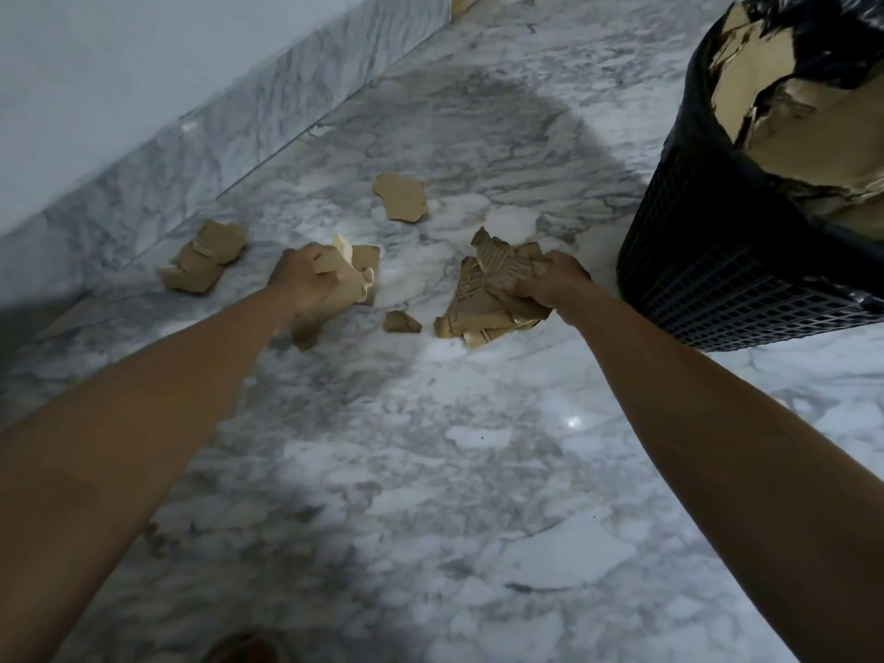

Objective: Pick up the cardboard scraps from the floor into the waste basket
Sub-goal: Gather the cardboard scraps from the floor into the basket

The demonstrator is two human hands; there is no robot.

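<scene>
Two hands (306, 275) (557, 282) — five scrap clusters (402, 196)

You will find no readable text, label, brand, number or sign anywhere in this view. The torn cardboard scrap (483, 289) in your right hand (555, 284) carries a pattern of dark printed lines, but they form no letters or digits you could make out. The black mesh waste basket (717, 279) and its bag show no marking either.
</scene>
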